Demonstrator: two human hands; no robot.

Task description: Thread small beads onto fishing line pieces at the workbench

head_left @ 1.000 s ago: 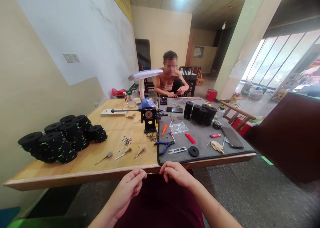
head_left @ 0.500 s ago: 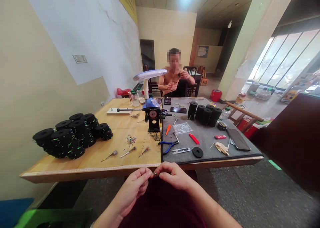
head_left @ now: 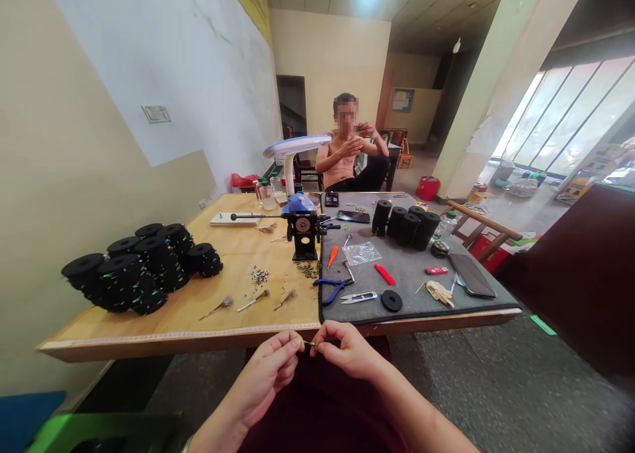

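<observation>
My left hand (head_left: 276,362) is closed in a pinch at the near table edge, in the middle of the head view. Facing it, my right hand (head_left: 345,351) pinches too, thumb against forefinger. Between the two sets of fingertips shows a tiny thin piece with a yellow-green bit (head_left: 311,344); both hands appear to grip it, and its kind is too small to make out. On the table just beyond lie blue-handled pliers (head_left: 333,289), thread snips (head_left: 359,297) and a black foam spool (head_left: 391,300). Several thin sticks with bristly heads (head_left: 255,300) lie to the left.
Stacked black spools with coloured bits (head_left: 161,258) stand left, more black spools (head_left: 407,225) back right. A black winding device (head_left: 303,231) and a lamp (head_left: 290,168) stand mid-table. Small coloured beads (head_left: 259,276) lie loose. Across the table sits a person (head_left: 342,155).
My fingertips have drawn slightly apart, and a yellow-green bit now shows between them. The person across the table has raised both hands higher.
</observation>
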